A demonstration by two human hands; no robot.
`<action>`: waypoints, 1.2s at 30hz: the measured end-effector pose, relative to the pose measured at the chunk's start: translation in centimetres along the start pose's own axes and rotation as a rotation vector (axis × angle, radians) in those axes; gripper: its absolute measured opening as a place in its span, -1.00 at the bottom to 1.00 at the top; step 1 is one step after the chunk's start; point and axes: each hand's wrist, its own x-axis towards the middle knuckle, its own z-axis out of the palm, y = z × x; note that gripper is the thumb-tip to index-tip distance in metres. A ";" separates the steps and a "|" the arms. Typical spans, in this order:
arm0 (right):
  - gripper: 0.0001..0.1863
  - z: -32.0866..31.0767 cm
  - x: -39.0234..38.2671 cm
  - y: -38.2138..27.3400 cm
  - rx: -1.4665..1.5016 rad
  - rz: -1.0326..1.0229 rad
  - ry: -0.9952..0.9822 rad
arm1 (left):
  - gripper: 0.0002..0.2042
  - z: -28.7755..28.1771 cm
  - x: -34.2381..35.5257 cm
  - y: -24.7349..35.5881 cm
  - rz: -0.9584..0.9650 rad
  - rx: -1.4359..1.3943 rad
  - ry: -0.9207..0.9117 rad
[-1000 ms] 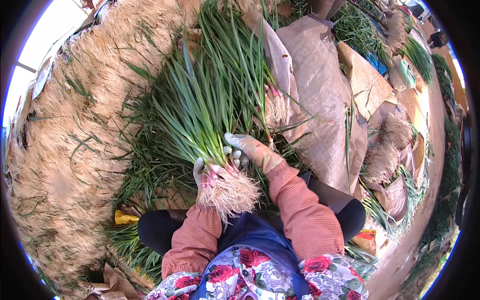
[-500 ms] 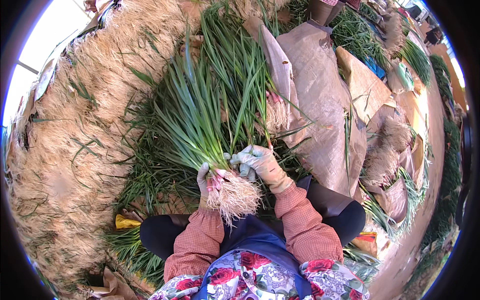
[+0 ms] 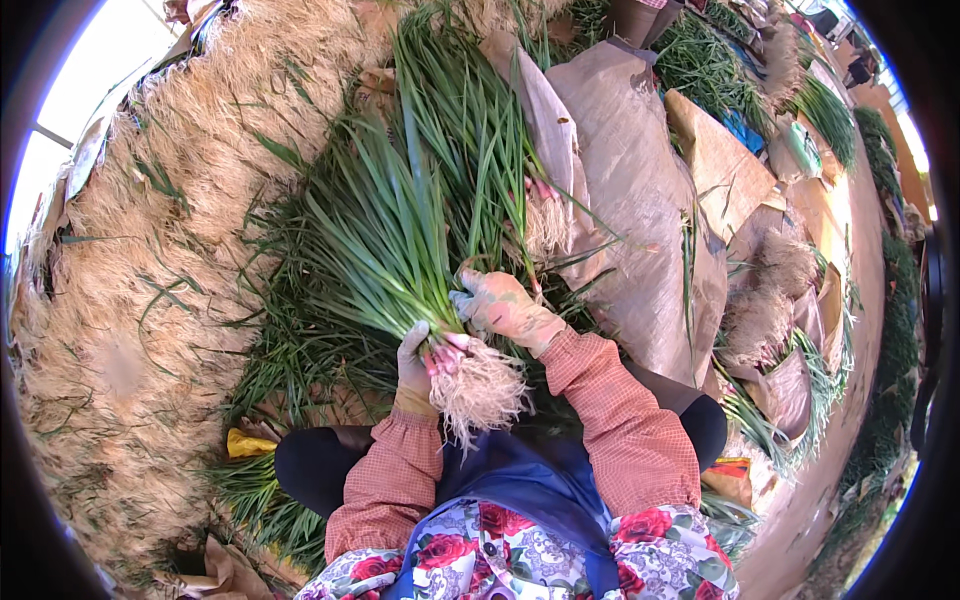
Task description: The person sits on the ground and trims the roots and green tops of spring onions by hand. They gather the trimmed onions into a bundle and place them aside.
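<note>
A bunch of green garlic [image 3: 395, 235] slants in front of me, its long green leaves pointing up and left. Its pinkish bulbs and pale, shaggy roots [image 3: 480, 390] hang toward my lap. My gloved left hand [image 3: 415, 365] is wrapped round the bunch just above the bulbs; the stems hide part of its fingers. Higher up, my gloved right hand [image 3: 500, 305] has its fingers curled closed on the right edge of the stems. Behind the bunch lie more garlic plants [image 3: 470, 130], some with pink bulbs and roots [image 3: 545, 215] showing at the right.
Dry straw-coloured roots [image 3: 150, 300] are heaped all along the left. Brown sheeting [image 3: 640, 200] lies folded to the right. Beyond it are more rooty bundles [image 3: 765, 310]. Loose green leaves [image 3: 290, 350] spread under the bunch. Another person's leg [image 3: 635, 20] shows at the top.
My right hand has moved up from near the bulbs along the stems, and its wrist has turned. My left hand keeps its hold on the bunch, which has shifted slightly.
</note>
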 end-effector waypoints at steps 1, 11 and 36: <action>-0.78 0.1 -0.1 -0.4 0.009 0.004 0.017 | -0.57 -0.5 -0.1 0.0 0.015 -0.003 -0.003; -0.77 -5.3 -6.0 1.7 1.544 -0.482 0.226 | -0.37 2.3 -0.7 -0.5 0.007 -0.191 -0.208; -0.76 0.9 -2.1 4.2 0.881 0.032 0.612 | -0.44 6.1 -2.6 -0.2 -0.011 -0.188 -0.113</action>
